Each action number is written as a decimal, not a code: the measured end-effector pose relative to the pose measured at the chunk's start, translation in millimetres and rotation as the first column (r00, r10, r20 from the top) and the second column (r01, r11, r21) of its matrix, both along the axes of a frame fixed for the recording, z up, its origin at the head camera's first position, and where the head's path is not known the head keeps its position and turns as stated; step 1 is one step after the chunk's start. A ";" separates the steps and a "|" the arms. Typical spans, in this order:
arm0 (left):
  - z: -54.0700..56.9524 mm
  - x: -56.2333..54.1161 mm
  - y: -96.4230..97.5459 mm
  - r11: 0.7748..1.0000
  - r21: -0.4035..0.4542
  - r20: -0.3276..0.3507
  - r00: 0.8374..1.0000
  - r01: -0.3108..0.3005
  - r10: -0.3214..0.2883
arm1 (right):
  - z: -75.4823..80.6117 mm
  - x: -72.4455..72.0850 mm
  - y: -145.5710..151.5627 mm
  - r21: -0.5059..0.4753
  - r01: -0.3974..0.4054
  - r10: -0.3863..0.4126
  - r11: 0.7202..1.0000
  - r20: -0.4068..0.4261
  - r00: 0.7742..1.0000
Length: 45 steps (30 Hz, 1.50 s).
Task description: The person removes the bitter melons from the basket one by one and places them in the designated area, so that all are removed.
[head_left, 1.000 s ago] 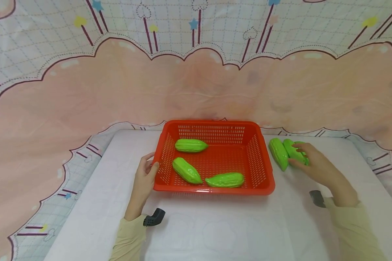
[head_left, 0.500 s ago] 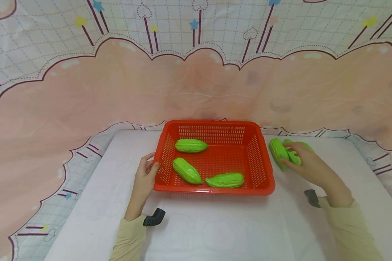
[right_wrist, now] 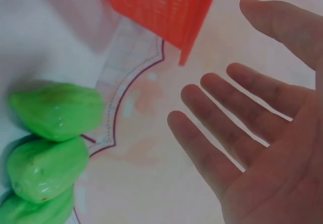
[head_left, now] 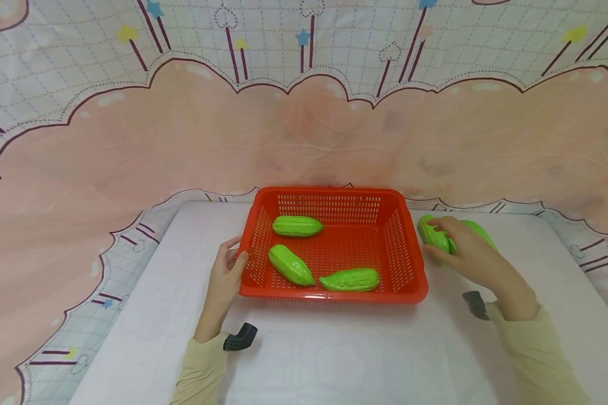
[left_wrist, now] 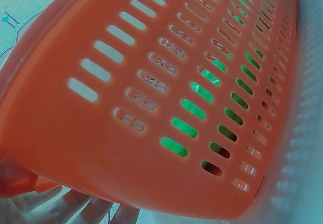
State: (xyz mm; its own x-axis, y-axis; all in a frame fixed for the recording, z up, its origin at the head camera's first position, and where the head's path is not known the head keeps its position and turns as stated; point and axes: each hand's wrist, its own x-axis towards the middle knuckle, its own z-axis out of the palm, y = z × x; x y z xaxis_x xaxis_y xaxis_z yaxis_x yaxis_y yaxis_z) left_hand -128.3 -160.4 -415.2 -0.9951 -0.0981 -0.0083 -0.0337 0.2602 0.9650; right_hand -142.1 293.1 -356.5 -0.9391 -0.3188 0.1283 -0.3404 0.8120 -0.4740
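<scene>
A red perforated plastic basket (head_left: pixel 352 247) holds three bright green bitter melons, one at the back left (head_left: pixel 296 226), others along the front. My left hand (head_left: pixel 224 289) grips the basket's left rim, thumb on top; its fingers (left_wrist: pixel 93 210) show below the red wall in the left wrist view. My right hand (head_left: pixel 473 259) is held over three more bitter melons right of the basket. The leftmost bitter melon (head_left: pixel 432 232) is partly covered by it, the middle one mostly. In the right wrist view those melons (right_wrist: pixel 58 110) lie side by side, apart from my spread, straight fingers.
A white-covered table (head_left: pixel 334 360) bears everything. Behind it hangs a printed cloth backdrop (head_left: pixel 304 135) with peach cloud shapes. The basket's right wall stands close to the leftmost loose melon. A dark device (head_left: pixel 240 337) sits at my left wrist.
My right hand has moved left across the loose bitter melons, from the right ones toward the leftmost, uncovering the right one. My left hand, the basket and its contents stay in place.
</scene>
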 end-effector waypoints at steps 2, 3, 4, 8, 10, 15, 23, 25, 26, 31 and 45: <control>0.1 -0.4 0.3 1.000 0.001 0.002 1.000 -0.001 0.001 | 1.9 -0.5 -2.8 0.002 -0.005 0.005 1.000 0.003 1.000; 0.2 -0.5 0.3 1.000 0.001 0.003 1.000 -0.002 0.002 | 2.6 -1.0 -4.2 0.003 -0.010 0.010 1.000 0.004 1.000; 0.4 -0.5 0.4 1.000 0.001 0.004 1.000 -0.004 0.004 | 3.5 -1.3 -5.5 -0.001 -0.016 0.016 1.000 0.003 1.000; -0.1 -1.0 0.5 1.000 0.004 0.002 1.000 -0.006 0.006 | 7.0 -1.3 -10.9 -0.012 -0.026 0.027 1.000 0.009 1.000; -0.4 -1.3 0.7 1.000 0.002 0.001 1.000 -0.006 0.006 | 8.9 -1.5 -13.6 -0.009 -0.029 0.029 1.000 0.007 1.000; -0.6 -1.7 0.8 1.000 0.005 0.001 1.000 0.001 -0.001 | 12.9 -2.3 -19.5 0.010 -0.011 0.011 1.000 0.027 1.000; 0.6 -0.9 -1.0 1.000 0.007 0.004 1.000 0.004 -0.004 | 14.9 -3.6 -30.9 -0.042 -0.033 0.034 0.999 0.013 0.999; 0.9 -0.9 -1.2 1.000 0.007 0.008 1.000 0.004 -0.004 | 15.2 -3.8 -33.7 -0.061 -0.042 0.042 0.997 0.009 0.999; 1.2 -0.6 -1.2 1.000 0.008 0.009 1.000 0.004 -0.004 | 15.3 -4.2 -35.3 -0.070 -0.044 0.045 0.997 0.013 0.999; 3.0 1.4 -0.9 1.000 0.002 0.014 1.000 0.002 -0.002 | 15.4 -4.8 -44.0 -0.091 -0.058 0.061 0.994 0.034 0.998; 3.1 0.9 0.2 1.000 -0.012 0.015 1.000 0.003 -0.003 | 16.3 -7.6 -64.5 -0.073 -0.136 0.138 0.988 0.018 0.990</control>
